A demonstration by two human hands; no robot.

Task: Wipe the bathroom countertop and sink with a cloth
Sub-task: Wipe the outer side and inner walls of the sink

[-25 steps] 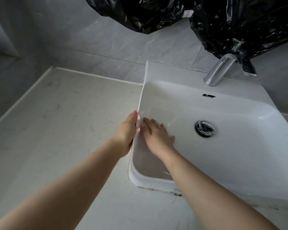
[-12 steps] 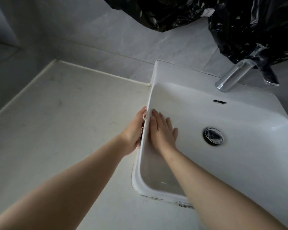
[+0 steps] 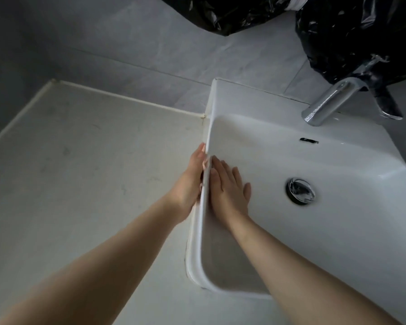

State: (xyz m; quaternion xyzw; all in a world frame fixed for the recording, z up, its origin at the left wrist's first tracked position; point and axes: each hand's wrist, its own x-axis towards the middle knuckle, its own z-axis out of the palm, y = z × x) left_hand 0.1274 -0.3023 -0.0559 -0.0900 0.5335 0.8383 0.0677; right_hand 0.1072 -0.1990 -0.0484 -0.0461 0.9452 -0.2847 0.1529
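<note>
White ceramic forms the sink (image 3: 338, 219), which is sitting at 3 o'clock on the pale countertop (image 3: 80, 184); its left rim (image 3: 203, 202) is the part being worked. No cloth is clearly showing: only a thin pale sliver is appearing between the two hands at the rim, too small to identify, so the cloth's position cannot be told.

The step in hand is judged to be wiping the left wall of the sink. To do it well, the palms should be pressing evenly from both faces and travelling along the rim toward 12 o'clock, then back toward 6 o'clock, where dark grime is showing along the base joint.

The left hand (image 3: 188, 184) is lying flat against the outer face of the rim, fingers extended and pointing to 12 o'clock. The right hand (image 3: 227, 186) is lying flat on the inner wall, fingers spread slightly. Neither hand is clenched; whether either is gripping anything cannot be told. Both forearms are reaching in from 6 o'clock.

Further out, the drain (image 3: 300, 190) is sitting at 3 o'clock of the hands, the faucet (image 3: 326, 103) at 1 o'clock, under black plastic bags (image 3: 361, 38).
</note>
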